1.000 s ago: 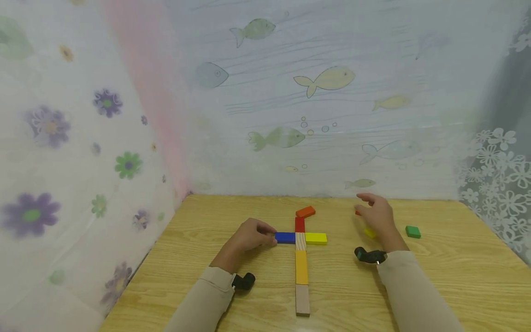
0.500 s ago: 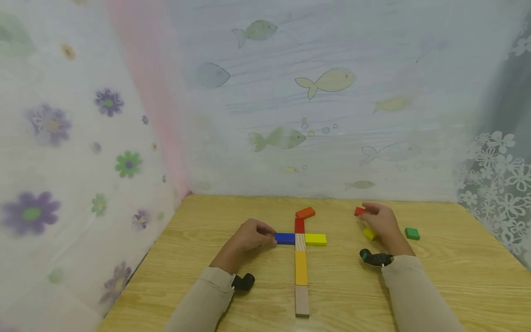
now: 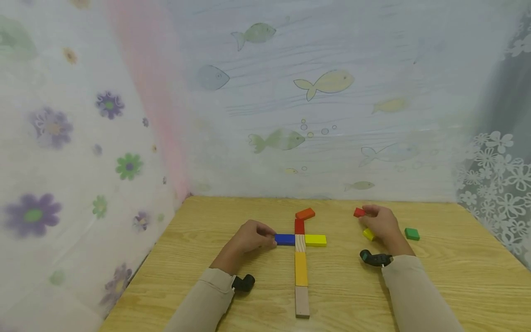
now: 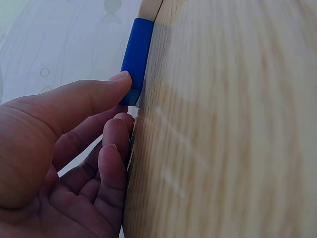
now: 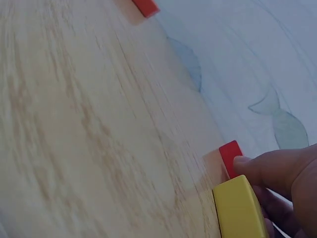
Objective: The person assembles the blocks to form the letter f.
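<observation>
On the table flat blocks form a cross: a blue block [image 3: 285, 240], a plain wood-grain block [image 3: 300, 243], a yellow block [image 3: 315, 240], a red block [image 3: 299, 226] above and an orange-yellow block [image 3: 301, 269] below. With thumb and finger, my left hand [image 3: 252, 237] pinches the outer end of the blue block, which lies against the wood-grain one. At the right, my right hand [image 3: 381, 222] grips a second red block [image 5: 231, 156], its thumb on one side; the other fingertips are partly hidden. A second yellow block [image 5: 239, 208] lies right beside that hand.
An orange block [image 3: 305, 213] lies slanted at the top of the cross. A pale brown block [image 3: 302, 301] ends the cross's lower arm. Further right lies a green block [image 3: 412, 234]. A fish-printed curtain [image 3: 274, 101] hangs along the table's back edge.
My right hand has come down and slightly right onto the red block, its fingers closing on it. The left hand stays at the blue block.
</observation>
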`<state>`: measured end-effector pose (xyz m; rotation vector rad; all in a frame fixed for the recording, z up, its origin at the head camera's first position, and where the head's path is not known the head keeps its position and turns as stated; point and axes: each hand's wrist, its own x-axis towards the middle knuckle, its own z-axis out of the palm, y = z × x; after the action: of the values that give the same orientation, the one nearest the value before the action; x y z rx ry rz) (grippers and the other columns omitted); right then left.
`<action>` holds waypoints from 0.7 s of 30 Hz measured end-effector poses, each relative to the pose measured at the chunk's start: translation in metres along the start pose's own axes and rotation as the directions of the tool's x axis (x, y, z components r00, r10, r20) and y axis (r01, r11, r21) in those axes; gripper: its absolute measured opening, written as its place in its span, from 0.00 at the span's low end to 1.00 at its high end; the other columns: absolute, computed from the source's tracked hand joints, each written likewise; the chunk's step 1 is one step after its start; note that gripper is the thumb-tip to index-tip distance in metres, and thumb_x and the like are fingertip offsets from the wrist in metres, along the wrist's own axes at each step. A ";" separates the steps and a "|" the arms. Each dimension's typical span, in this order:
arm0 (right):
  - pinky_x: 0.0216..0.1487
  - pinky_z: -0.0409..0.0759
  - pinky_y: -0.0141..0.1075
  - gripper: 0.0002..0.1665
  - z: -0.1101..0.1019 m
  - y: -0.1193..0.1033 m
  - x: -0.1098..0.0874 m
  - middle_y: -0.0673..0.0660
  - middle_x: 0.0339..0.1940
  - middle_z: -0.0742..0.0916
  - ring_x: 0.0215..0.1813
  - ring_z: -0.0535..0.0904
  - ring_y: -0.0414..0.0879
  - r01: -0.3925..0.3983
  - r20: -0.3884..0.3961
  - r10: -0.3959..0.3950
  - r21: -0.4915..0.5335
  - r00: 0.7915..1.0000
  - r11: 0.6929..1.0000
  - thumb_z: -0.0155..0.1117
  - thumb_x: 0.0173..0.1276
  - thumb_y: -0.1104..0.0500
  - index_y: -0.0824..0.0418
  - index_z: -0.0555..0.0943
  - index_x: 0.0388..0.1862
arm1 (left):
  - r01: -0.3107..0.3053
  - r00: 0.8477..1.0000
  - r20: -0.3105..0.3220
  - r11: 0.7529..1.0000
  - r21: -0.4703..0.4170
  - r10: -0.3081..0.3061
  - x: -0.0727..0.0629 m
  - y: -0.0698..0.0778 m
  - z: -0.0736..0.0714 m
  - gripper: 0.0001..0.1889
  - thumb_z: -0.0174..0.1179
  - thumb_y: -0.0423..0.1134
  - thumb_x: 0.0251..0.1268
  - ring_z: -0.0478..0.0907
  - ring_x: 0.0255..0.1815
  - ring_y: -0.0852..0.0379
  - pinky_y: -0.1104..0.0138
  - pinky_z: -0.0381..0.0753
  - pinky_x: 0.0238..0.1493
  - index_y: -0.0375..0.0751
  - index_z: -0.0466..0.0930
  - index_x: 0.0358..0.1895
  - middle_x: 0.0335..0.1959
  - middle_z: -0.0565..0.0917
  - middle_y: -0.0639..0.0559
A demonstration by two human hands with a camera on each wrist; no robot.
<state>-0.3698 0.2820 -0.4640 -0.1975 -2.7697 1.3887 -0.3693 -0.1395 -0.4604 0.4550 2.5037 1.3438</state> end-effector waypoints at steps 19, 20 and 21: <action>0.63 0.78 0.53 0.27 -0.001 0.004 0.004 0.72 0.67 0.79 0.65 0.75 0.65 -0.014 -0.025 0.012 -0.047 1.000 0.999 0.62 0.78 0.55 0.65 0.77 0.71 | 0.002 1.000 -0.001 1.000 -0.004 -0.002 0.000 -0.001 -0.001 0.13 0.77 0.41 0.59 0.80 0.39 0.56 0.64 0.83 0.40 0.48 0.92 0.48 0.41 0.88 0.54; 0.62 0.78 0.53 0.27 -0.002 0.004 0.004 0.72 0.67 0.79 0.64 0.75 0.65 -0.014 -0.025 0.013 -0.044 1.000 0.999 0.62 0.78 0.55 0.65 0.77 0.71 | 0.002 1.000 0.000 1.000 -0.002 -0.002 0.000 0.000 -0.001 0.13 0.77 0.42 0.60 0.81 0.39 0.56 0.64 0.83 0.40 0.48 0.92 0.48 0.42 0.88 0.54; 0.61 0.79 0.51 0.27 -0.001 0.004 0.004 0.72 0.67 0.79 0.64 0.76 0.65 -0.013 -0.025 0.012 -0.041 1.000 0.999 0.62 0.78 0.55 0.65 0.77 0.71 | 0.001 1.000 -0.001 1.000 0.003 -0.001 0.000 0.000 -0.001 0.13 0.77 0.42 0.60 0.81 0.38 0.56 0.64 0.83 0.40 0.48 0.92 0.48 0.42 0.88 0.54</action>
<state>-0.3728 0.2860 -0.4665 -0.2326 -2.7837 1.3240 -0.3695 -0.1405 -0.4598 0.4539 2.5063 1.3403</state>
